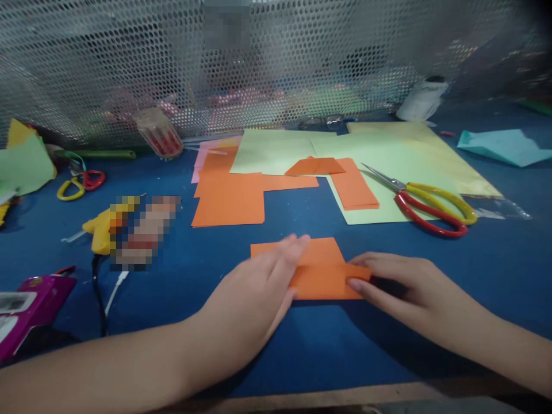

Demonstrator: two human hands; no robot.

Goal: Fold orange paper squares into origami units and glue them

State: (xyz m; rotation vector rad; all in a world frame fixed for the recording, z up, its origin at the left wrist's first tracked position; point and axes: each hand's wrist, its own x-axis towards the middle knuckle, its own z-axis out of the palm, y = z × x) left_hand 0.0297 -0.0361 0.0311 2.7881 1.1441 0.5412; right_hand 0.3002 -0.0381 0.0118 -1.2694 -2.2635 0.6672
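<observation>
A folded orange paper (321, 270) lies on the blue table (495, 259) near the front edge. My left hand (259, 287) lies flat on its left part, fingers stretched out and pressing down. My right hand (397, 284) pinches the paper's right edge between thumb and fingers, holding a folded flap.
Behind lie more orange sheets (228, 195), a folded orange stack (353, 187) and pale green sheets (388, 155). Red-and-yellow scissors (431, 204) rest at the right, smaller scissors (80, 184) at the left. A yellow glue gun (99, 230), a purple box (30, 305) and a perforated metal screen (276, 57) are also here.
</observation>
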